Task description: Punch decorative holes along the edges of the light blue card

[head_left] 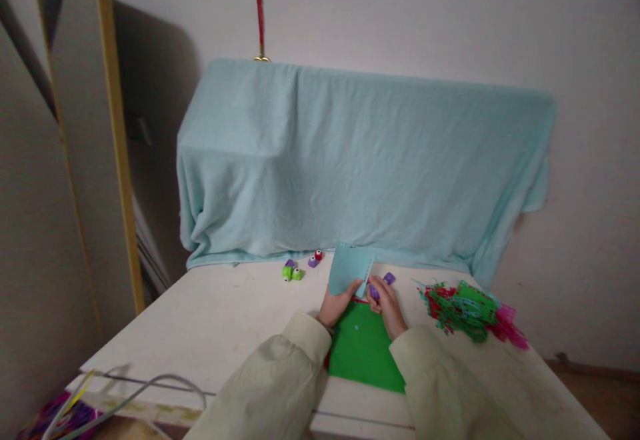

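Observation:
My left hand (339,303) is closed on a light blue sheet of paper (349,269), thumb on its face, holding it tilted up off the table. A row of small punched holes runs down the sheet's right edge. My right hand (385,299) is closed round a small purple craft punch (374,291) at that edge; the fingers partly hide it. Another purple piece (389,278) shows just behind the right hand; whether it is separate I cannot tell. Beneath both hands lies a green sheet (367,350), with a bit of red showing at its edges.
Green punches (293,273) and a red punch (319,255) stand at the back, with purple ones beside them. Punched paper scraps (465,310) are heaped on the right. A pale blue cloth (360,167) hangs behind the white table (235,327). A grey cable (165,379) crosses the front left.

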`<state>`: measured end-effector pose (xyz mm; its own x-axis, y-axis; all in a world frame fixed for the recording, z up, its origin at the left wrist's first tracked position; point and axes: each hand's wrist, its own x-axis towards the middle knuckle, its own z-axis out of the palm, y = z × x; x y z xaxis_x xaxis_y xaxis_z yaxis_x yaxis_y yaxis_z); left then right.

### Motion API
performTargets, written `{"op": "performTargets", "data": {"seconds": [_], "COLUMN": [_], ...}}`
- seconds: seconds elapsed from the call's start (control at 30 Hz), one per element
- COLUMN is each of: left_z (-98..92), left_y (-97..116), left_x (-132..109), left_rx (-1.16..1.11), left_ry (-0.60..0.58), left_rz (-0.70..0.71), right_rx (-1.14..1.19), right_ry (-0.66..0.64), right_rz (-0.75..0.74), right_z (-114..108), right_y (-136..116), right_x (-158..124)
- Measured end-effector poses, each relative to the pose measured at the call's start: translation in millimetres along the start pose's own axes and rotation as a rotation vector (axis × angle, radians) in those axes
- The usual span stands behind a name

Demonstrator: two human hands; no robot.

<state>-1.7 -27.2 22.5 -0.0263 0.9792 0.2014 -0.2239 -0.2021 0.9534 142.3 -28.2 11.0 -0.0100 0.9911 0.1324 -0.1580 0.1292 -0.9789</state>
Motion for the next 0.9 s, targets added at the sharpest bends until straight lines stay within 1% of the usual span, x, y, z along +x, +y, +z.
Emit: {"op": "performTargets", "data": {"seconds": [0.2, 0.4, 0.57, 0.77, 0.9], "left_z": [1.1, -0.1, -1.6, -2.2, -2.1], "left_y": [-1.1, -1.9, 1.6, 8.0, 4.8], "left_x": [-0.5, -0.4, -1.1, -2.8, -1.6], "left_rx": [-0.018, 0.003, 0.017, 0.027, 0.016], "left_ry": [0.024, -0.02, -0.072, -0.078, -0.079], "left_rz": [-0.047, -0.029, -0.046, -0.083, -0.087], "right_rx": [-0.03, -0.033, -0.035, -0.074, -0.078], "right_ry": [-0.007, -0.027, -0.025, -0.013, 0.019], "right_rz": [-0.013, -0.012, -0.008, -0.03, -0.044], "right_z": [-1.6, -1.3, -0.6, 0.1, 0.9], "right_y": [2.1, -0.7, -2.0, -2.3, -2.8], "right_x": [0.8, -0.8, -1.7, -2.3, -3.1]}}
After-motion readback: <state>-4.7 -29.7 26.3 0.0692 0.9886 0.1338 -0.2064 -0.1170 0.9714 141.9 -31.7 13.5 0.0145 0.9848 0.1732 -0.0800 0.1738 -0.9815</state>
